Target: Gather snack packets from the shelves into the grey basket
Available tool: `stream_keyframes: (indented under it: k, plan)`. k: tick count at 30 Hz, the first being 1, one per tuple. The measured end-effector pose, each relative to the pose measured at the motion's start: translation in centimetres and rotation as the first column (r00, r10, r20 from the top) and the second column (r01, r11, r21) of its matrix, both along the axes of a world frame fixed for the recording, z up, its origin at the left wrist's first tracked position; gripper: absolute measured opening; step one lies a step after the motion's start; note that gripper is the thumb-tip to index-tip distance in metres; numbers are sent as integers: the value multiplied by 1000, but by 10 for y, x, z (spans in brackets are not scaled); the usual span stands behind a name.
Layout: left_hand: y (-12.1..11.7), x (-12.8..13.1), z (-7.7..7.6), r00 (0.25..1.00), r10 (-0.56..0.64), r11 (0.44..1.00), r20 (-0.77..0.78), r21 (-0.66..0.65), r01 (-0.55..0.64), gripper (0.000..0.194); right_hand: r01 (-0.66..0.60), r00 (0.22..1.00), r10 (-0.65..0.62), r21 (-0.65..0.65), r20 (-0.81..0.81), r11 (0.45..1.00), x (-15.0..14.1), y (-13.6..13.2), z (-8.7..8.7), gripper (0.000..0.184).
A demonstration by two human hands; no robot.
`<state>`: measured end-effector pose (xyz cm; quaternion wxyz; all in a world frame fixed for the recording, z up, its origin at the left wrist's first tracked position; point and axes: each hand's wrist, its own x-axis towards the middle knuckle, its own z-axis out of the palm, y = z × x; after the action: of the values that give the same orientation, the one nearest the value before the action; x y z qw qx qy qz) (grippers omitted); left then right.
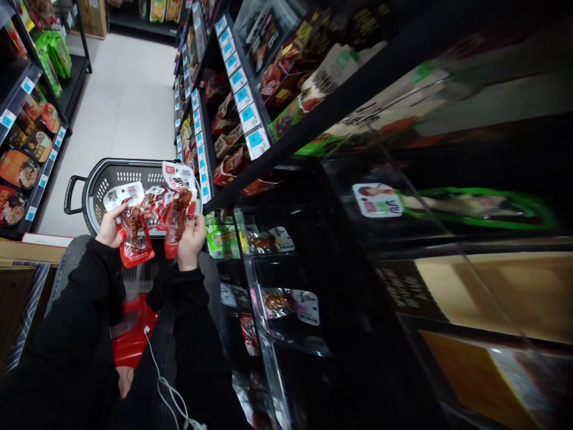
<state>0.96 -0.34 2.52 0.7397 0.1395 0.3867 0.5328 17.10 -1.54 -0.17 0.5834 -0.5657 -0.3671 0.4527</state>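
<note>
My left hand (110, 227) grips a vacuum-sealed meat snack pack (133, 236), red at the bottom and white with a printed code at the top. In my right hand (191, 240) is a second such pack (176, 222), held upright and turned at an angle, with brown meat showing through the clear film. Both are held above a grey shopping basket (111, 174) with a black handle. Behind and between the two packs, more red meat packs (156, 203) show, partly covered; I cannot tell whether they lie in the basket or are held.
Shelves with blue-and-white price tags (242, 95) run along the right. Clear bins beside me hold wrapped snacks (286, 303). A shelf with bowl-shaped food packs (20, 167) stands left of the pale floor (129, 89). Cardboard boxes (18, 298) are at lower left. A white earphone cord (161, 376) hangs over my lap.
</note>
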Motion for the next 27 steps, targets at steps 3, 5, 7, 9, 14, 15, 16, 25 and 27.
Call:
stream_keyframes:
  k: [3,5,7,9,14,15,16,25,27]
  plan:
    - [0,0,-1,1000,6,1000,-10,2,-6,48,184,876,-175,23,449,983,0,0,-2,24]
    - [0,0,0,999,21,1000,-24,-4,-22,48,185,767,-156,19,623,983,1,-2,-2,31]
    - [1,0,0,998,36,999,-46,-14,-36,47,172,704,-133,14,697,985,6,-4,-1,34]
    - [2,-2,-1,997,46,999,-67,-15,-47,45,181,659,-127,8,742,983,14,-2,2,35]
    - [6,-7,-6,990,109,994,-86,-17,-111,41,192,597,-2,-141,802,971,44,23,8,35]
    - [6,-7,-7,989,123,992,-83,-27,-126,40,181,594,35,-176,804,968,49,31,7,35]
    - [7,-8,-7,987,137,989,-79,-41,-141,39,175,593,64,-206,802,963,53,39,6,35]
    - [11,-3,-13,941,333,936,-66,-95,-338,12,-198,728,365,-331,581,923,33,39,-5,20]
    - [12,3,-16,945,318,947,-75,-21,-320,12,-494,739,549,-240,391,836,9,26,-1,29]
